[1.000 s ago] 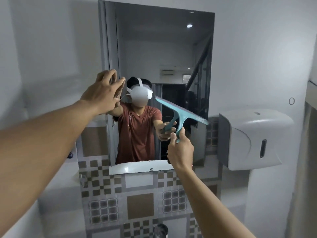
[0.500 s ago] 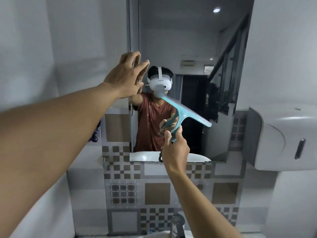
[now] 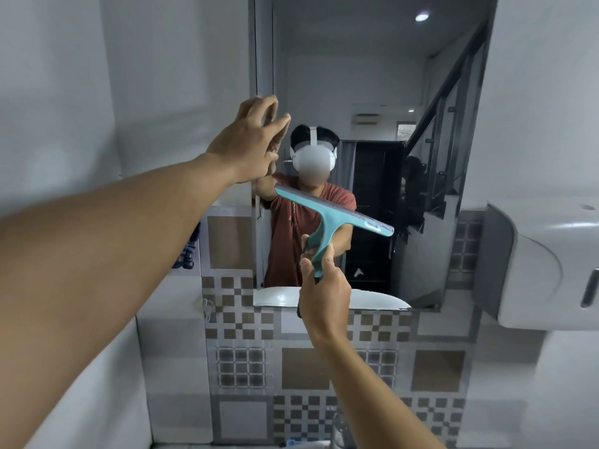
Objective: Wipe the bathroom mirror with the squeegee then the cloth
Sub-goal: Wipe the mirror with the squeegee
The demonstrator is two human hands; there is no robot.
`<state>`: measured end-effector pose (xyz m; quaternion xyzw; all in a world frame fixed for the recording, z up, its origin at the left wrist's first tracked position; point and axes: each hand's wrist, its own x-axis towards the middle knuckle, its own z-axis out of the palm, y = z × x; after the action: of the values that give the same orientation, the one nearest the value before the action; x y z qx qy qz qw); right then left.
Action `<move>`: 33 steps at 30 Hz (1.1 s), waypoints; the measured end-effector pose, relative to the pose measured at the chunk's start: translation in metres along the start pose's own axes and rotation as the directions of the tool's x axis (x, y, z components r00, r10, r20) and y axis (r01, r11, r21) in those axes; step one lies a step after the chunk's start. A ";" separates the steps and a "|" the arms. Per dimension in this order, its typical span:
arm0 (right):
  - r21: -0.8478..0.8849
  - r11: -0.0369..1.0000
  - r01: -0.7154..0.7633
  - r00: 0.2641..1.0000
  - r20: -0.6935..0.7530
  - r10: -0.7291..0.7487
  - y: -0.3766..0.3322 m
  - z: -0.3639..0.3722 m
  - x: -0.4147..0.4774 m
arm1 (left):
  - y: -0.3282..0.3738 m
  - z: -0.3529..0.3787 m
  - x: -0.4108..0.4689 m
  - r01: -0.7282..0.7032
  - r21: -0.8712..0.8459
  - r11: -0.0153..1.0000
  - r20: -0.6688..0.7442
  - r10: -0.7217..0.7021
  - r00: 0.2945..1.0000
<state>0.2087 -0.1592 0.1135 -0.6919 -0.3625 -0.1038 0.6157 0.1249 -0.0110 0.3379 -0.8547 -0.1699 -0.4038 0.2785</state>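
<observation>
A rectangular mirror (image 3: pixel 372 76) hangs on the wall ahead, above patterned tiles. My right hand (image 3: pixel 325 298) grips the handle of a teal squeegee (image 3: pixel 334 215). Its blade is tilted, left end high, and lies against the lower middle of the glass. My left hand (image 3: pixel 249 140) is raised at the mirror's left edge, fingers spread and touching the glass. No cloth is in view.
A white wall dispenser (image 3: pixel 544 270) juts out at the right, close to the mirror's lower corner. A faucet (image 3: pixel 340 429) and basin edge show at the bottom. Plain white wall (image 3: pixel 97 92) fills the left side.
The view has moved closer to the mirror and shifted left. The squeegee blade has slid down a little on the glass. My left hand stays at the mirror's left edge.
</observation>
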 end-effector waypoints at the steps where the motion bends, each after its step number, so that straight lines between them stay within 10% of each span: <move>1: -0.038 0.999 0.027 0.999 0.034 -0.026 0.002 -0.002 -0.001 | 0.000 0.002 0.000 0.003 0.000 1.000 -0.005 -0.003 1.000; 9: -0.353 0.907 0.229 0.969 0.170 -0.179 0.015 -0.023 0.000 | -0.001 0.005 -0.001 0.002 0.020 1.000 -0.009 -0.002 1.000; 23: -0.723 0.407 0.558 0.828 0.454 -0.329 0.012 -0.110 0.045 | 0.025 0.013 -0.023 -0.017 -0.048 0.999 0.007 0.017 1.000; 33: -0.780 0.392 0.487 0.859 0.346 -0.378 0.034 -0.165 0.063 | 0.046 0.028 -0.045 -0.068 -0.044 0.997 0.008 0.069 0.998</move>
<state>0.3253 -0.2878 0.1603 -0.7870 -0.4657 -0.3836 0.1286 0.1378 -0.0325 0.2726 -0.8679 -0.1329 -0.3936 0.2725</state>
